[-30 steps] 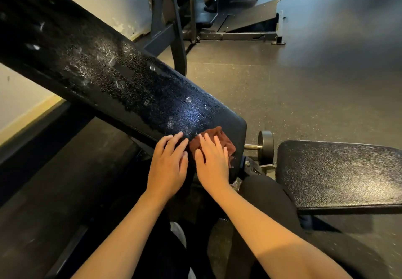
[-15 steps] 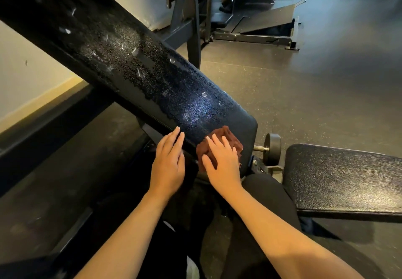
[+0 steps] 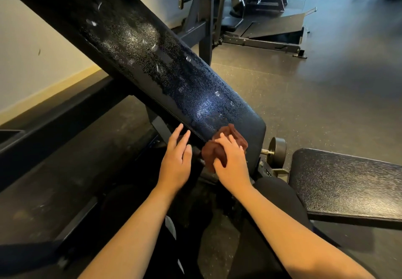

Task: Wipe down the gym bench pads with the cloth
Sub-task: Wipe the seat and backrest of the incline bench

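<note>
A long black back pad (image 3: pixel 152 65) slants from the upper left down to the middle, its surface speckled with wet droplets. At its lower end lies a bunched dark-brown cloth (image 3: pixel 214 150), and my right hand (image 3: pixel 231 162) presses on it with the fingers spread over it. My left hand (image 3: pixel 177 161) is just left of the cloth, fingers straight, fingertips at the pad's lower side edge. The flat black seat pad (image 3: pixel 348 183) lies to the right, apart from both hands.
A round adjustment knob (image 3: pixel 278 151) sticks out between the two pads. Dark machine frames (image 3: pixel 239 17) stand at the back on the grey rubber floor. A cream wall (image 3: pixel 32 61) runs along the left. My dark-clothed knees are below the hands.
My right hand has slid the cloth a little towards the pad's lower left edge. My left hand has come off the pad face to its side edge. The view has shifted.
</note>
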